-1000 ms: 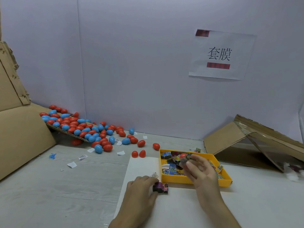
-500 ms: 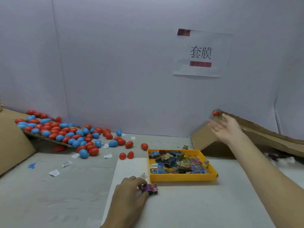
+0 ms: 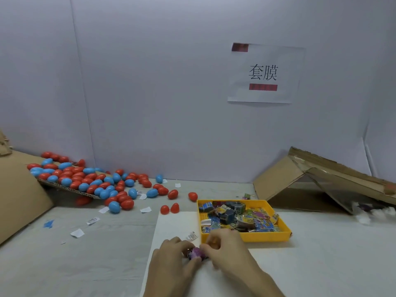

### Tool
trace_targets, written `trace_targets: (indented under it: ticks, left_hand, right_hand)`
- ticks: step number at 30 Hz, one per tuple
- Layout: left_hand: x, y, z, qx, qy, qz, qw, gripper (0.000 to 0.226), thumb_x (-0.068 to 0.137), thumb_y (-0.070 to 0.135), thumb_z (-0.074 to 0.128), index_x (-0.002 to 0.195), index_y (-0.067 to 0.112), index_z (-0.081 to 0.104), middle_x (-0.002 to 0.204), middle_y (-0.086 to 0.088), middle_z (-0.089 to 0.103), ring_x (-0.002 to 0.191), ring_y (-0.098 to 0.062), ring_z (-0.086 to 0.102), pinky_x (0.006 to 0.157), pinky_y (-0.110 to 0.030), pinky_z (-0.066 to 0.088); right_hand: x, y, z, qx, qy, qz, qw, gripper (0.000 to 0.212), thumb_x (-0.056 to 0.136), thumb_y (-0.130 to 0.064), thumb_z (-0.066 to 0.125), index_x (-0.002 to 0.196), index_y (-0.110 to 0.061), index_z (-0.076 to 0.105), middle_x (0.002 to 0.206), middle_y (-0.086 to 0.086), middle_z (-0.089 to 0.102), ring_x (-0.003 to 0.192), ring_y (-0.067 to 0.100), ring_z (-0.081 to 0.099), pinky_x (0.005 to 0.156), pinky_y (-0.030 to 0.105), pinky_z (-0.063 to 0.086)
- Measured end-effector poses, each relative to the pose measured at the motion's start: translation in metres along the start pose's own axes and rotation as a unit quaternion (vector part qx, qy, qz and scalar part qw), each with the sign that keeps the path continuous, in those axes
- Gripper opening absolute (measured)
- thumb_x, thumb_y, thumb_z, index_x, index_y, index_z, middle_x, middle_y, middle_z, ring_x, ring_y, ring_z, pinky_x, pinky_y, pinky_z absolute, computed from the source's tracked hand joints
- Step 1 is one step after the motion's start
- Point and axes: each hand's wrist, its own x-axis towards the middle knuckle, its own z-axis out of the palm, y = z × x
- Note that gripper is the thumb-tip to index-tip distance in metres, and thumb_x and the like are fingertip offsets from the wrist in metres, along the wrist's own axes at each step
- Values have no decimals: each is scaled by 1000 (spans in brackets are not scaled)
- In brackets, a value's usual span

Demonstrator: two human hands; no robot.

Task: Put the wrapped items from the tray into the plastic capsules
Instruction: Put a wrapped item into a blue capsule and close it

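A yellow tray (image 3: 267,236) of colourful wrapped items (image 3: 233,215) sits right of centre. In front of its left corner, on a white sheet (image 3: 171,224), lies a small purple wrapped item (image 3: 196,252). My left hand (image 3: 173,264) grips it from the left and my right hand (image 3: 227,251) pinches it from the right. Red and blue plastic capsules (image 3: 85,181) are piled at the back left, several spilling onto the table. An open red capsule (image 3: 170,209) in two halves lies just beyond the sheet.
A sloped cardboard ramp (image 3: 321,185) rises at the right, and a brown cardboard panel (image 3: 19,196) leans at the left. Small white paper scraps (image 3: 77,233) dot the grey table. A paper sign (image 3: 264,73) hangs on the white back wall.
My right hand went up to the cardboard ramp, where a red capsule left it, and has come back down to the purple wrapped item. My left hand stayed on that item.
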Motion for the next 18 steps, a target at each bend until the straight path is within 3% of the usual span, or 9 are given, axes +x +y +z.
trace_targets:
  ticks: [4, 12, 18]
  left_hand:
    - [0, -1, -4, -3, -2, -2, 1000, 33, 83, 59, 62, 112, 44, 66, 99, 19, 56, 100, -1, 48, 93, -23, 43]
    - [3, 0, -5, -2, -46, 14, 999, 34, 83, 57, 64, 114, 43, 64, 98, 21, 53, 97, -1, 46, 96, -23, 42]
    - [5, 0, -6, -13, -61, -6, 998, 37, 80, 59, 66, 114, 45, 66, 98, 22, 55, 95, -1, 47, 96, -25, 43]
  right_hand:
    - [2, 8, 3, 55, -21, 41, 997, 22, 80, -37, 77, 75, -20, 64, 65, -5, 66, 54, 7, 64, 56, 20, 51]
    - [1, 18, 4, 47, -14, 65, 997, 26, 78, -48, 74, 72, -24, 66, 64, -8, 63, 66, 8, 60, 71, 26, 51]
    - [0, 19, 6, 50, -11, 70, 996, 19, 83, -44, 71, 73, -30, 63, 70, -8, 63, 68, 5, 56, 66, 20, 45]
